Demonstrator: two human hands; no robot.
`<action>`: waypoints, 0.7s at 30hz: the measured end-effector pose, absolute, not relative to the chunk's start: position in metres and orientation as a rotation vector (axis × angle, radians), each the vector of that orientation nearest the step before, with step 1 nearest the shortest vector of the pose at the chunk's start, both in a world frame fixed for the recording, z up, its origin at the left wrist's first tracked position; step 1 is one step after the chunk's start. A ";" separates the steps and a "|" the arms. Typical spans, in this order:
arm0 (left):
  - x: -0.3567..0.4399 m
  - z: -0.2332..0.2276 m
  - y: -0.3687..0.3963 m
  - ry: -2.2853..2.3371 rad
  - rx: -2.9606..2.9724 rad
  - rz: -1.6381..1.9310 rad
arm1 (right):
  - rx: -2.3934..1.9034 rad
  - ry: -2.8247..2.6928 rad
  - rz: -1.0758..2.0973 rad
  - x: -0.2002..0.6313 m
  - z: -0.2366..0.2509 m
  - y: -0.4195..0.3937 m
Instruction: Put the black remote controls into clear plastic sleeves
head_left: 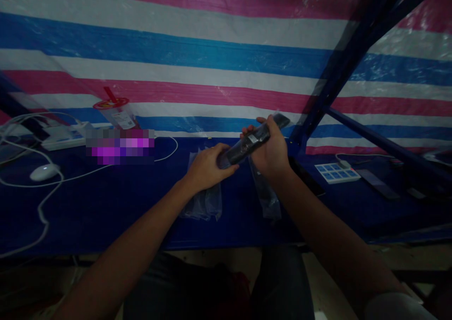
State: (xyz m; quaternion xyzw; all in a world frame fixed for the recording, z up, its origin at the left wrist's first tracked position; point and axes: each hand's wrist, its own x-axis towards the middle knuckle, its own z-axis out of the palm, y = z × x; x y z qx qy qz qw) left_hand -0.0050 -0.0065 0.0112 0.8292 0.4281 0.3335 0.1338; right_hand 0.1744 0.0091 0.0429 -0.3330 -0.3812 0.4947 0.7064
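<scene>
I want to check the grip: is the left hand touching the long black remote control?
Touching. The head view shows the left hand closed around the long black remote control's lower end.

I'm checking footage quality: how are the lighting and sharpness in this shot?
Head view: dim overall, table nearly black-blue; left hand and right hand on the dark remote are soft; glare on its plastic wrap; wide-lens bending at edges; one pixelated patch.

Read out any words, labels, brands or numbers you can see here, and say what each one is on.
No text here is legible.
Cup: white label, too small and blurred.
Remote control held in both hands: dark, no readable marking.
White pad with blue squares: no readable characters.
Pixelated patch: unreadable.
</scene>
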 end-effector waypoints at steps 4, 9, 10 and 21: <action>-0.004 0.012 -0.008 1.265 2.383 0.987 | -0.711 -0.951 1.114 0.159 0.072 -0.007; -0.003 0.014 -0.010 1.207 2.268 1.093 | -0.740 -1.055 1.023 0.153 0.093 -0.012; -0.003 0.014 -0.010 1.195 2.251 1.103 | -0.728 -1.054 1.009 0.154 0.094 -0.012; -0.005 0.012 -0.007 1.202 2.278 1.147 | -0.698 -1.165 0.796 0.183 0.079 0.009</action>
